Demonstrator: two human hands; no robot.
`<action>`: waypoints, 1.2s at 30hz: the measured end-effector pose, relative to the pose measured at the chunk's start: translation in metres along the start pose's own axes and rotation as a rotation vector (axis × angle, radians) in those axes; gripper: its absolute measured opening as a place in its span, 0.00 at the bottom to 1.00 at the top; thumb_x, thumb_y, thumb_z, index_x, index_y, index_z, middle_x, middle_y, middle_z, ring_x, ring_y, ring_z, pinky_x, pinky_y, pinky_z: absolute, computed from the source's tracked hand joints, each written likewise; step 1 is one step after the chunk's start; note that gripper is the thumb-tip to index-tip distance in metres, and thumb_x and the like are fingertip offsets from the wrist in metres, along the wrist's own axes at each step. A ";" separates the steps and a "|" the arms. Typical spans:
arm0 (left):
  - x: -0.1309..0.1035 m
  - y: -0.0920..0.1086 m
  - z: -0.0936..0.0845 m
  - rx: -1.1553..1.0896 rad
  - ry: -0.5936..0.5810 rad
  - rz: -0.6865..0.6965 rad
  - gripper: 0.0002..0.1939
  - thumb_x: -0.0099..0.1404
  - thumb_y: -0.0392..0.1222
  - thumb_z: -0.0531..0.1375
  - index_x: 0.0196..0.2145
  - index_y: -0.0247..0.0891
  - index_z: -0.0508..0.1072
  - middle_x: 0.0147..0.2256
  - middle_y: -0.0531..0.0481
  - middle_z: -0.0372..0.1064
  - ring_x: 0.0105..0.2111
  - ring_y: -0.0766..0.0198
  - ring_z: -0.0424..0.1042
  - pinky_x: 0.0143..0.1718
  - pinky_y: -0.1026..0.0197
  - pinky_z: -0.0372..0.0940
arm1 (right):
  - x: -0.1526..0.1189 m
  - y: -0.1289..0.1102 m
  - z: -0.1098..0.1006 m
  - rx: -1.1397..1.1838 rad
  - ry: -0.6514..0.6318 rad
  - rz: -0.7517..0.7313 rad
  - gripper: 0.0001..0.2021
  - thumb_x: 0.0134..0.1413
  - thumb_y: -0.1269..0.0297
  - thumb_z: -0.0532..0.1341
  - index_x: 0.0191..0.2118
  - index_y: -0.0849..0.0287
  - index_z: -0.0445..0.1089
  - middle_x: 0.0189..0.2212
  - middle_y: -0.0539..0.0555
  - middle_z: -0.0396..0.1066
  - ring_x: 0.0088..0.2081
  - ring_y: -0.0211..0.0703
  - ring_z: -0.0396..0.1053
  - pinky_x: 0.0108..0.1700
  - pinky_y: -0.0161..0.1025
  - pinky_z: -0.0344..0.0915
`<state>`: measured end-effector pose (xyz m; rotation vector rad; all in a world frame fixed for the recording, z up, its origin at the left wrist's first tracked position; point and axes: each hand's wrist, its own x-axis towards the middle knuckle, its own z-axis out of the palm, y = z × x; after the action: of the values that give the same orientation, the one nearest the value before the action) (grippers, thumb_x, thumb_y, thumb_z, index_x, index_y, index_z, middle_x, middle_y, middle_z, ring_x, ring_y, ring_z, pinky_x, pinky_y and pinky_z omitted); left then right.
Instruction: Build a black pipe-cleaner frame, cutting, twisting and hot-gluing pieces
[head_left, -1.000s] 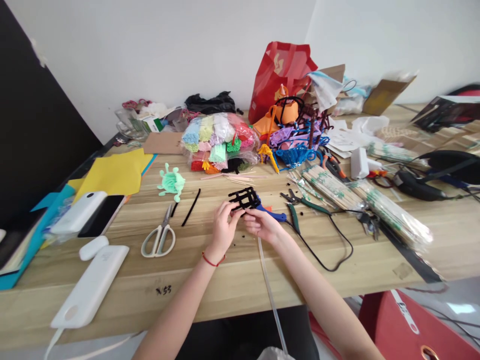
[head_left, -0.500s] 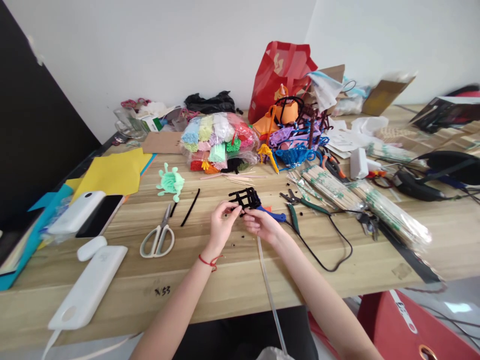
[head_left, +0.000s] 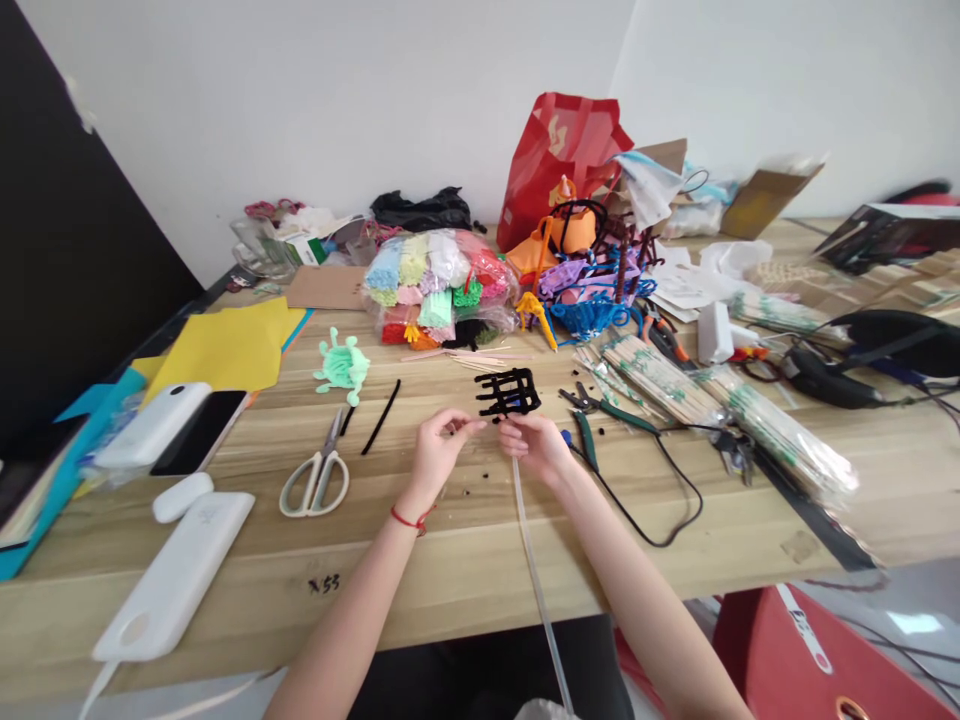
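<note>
A black fuzzy lattice piece (head_left: pixel 510 391) stands out just beyond my hands. My right hand (head_left: pixel 532 446) pinches its near edge, fingers curled. My left hand (head_left: pixel 444 445) is closed in a pinch to the left of the piece; what its fingertips hold, if anything, is too small to name. A blue glue gun lies mostly hidden behind the piece and my right hand, and a clear stick (head_left: pixel 534 570) runs from below that hand to the table's front edge. Loose black stems (head_left: pixel 381 417) and white-handled scissors (head_left: pixel 315 482) lie to the left.
Green-handled pliers (head_left: pixel 626 415) and a black cable are on the right, near bagged wooden sticks (head_left: pixel 664 380). A green fuzzy figure (head_left: pixel 342 367) sits back left. Bundled coloured stems (head_left: pixel 435 285) and a red bag (head_left: pixel 562 160) stand behind. White devices (head_left: pixel 176 575) lie front left.
The black lattice has moved right and turned to show its bars more openly. My left hand has drawn slightly away from it; my right hand has shifted a little right.
</note>
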<state>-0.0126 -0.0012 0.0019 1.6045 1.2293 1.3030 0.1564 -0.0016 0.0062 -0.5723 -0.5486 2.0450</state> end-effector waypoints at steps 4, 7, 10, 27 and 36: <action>0.001 0.001 0.000 -0.072 -0.005 -0.058 0.09 0.51 0.45 0.66 0.23 0.36 0.75 0.25 0.50 0.72 0.27 0.65 0.66 0.31 0.64 0.60 | -0.003 -0.001 0.002 -0.057 -0.013 -0.074 0.08 0.45 0.69 0.62 0.24 0.64 0.62 0.17 0.43 0.48 0.17 0.26 0.42 0.17 0.26 0.41; 0.003 0.000 0.000 -0.172 0.002 -0.108 0.09 0.52 0.45 0.65 0.25 0.36 0.77 0.26 0.48 0.74 0.28 0.63 0.69 0.32 0.63 0.61 | -0.004 -0.003 0.004 -0.110 -0.006 -0.108 0.08 0.44 0.68 0.63 0.24 0.63 0.62 0.16 0.43 0.48 0.17 0.26 0.42 0.17 0.27 0.40; 0.005 0.003 -0.003 -0.275 0.012 -0.136 0.10 0.55 0.46 0.63 0.29 0.36 0.77 0.30 0.47 0.75 0.31 0.62 0.71 0.35 0.62 0.63 | -0.004 -0.003 0.007 -0.175 0.027 -0.099 0.09 0.44 0.64 0.63 0.26 0.63 0.63 0.15 0.42 0.47 0.16 0.26 0.40 0.17 0.28 0.38; 0.002 -0.007 0.016 -0.859 0.027 -0.409 0.11 0.49 0.41 0.68 0.32 0.35 0.77 0.33 0.49 0.75 0.34 0.65 0.71 0.41 0.62 0.62 | -0.001 0.010 0.014 -0.832 0.216 -0.357 0.14 0.44 0.55 0.65 0.31 0.60 0.68 0.18 0.45 0.62 0.20 0.32 0.55 0.23 0.32 0.51; 0.004 -0.004 0.014 -0.946 -0.055 -0.379 0.11 0.53 0.40 0.66 0.34 0.34 0.76 0.36 0.47 0.74 0.37 0.64 0.71 0.42 0.62 0.62 | 0.002 0.013 0.008 -0.893 0.326 -0.585 0.14 0.45 0.54 0.64 0.33 0.59 0.71 0.23 0.50 0.69 0.19 0.34 0.58 0.21 0.33 0.56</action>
<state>0.0001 0.0043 -0.0038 0.6835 0.6480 1.2810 0.1424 -0.0070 0.0042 -1.0802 -1.2625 1.0560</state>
